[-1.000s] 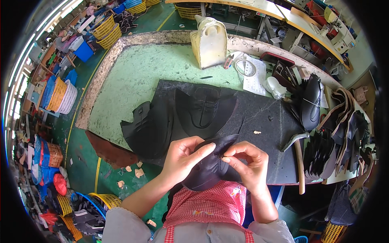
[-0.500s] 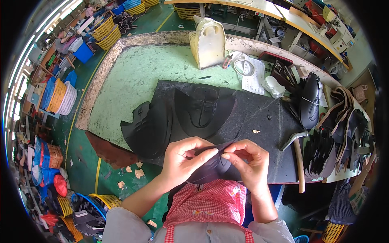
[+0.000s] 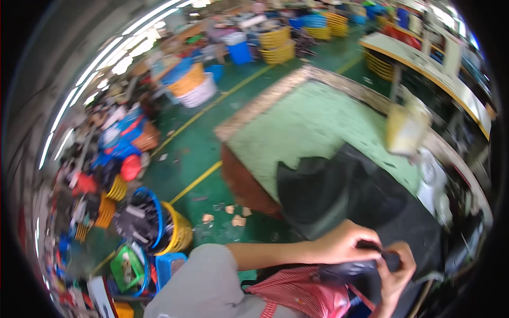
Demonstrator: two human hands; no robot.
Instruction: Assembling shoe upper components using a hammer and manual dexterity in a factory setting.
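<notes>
View swung left; black piece [image 3: 343,272] held between hands [image 3: 345,244].

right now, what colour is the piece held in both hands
The piece is black, though motion blurs it; best seen in the head view.

You are in a factory workshop: your green-topped bench [image 3: 339,119] carries dark sheet material [image 3: 318,185], yellow lines [image 3: 196,183] cross the green floor [image 3: 196,148], filled plastic baskets [image 3: 277,52] stand around, and long strip lights [image 3: 99,61] shine to your left.
</notes>
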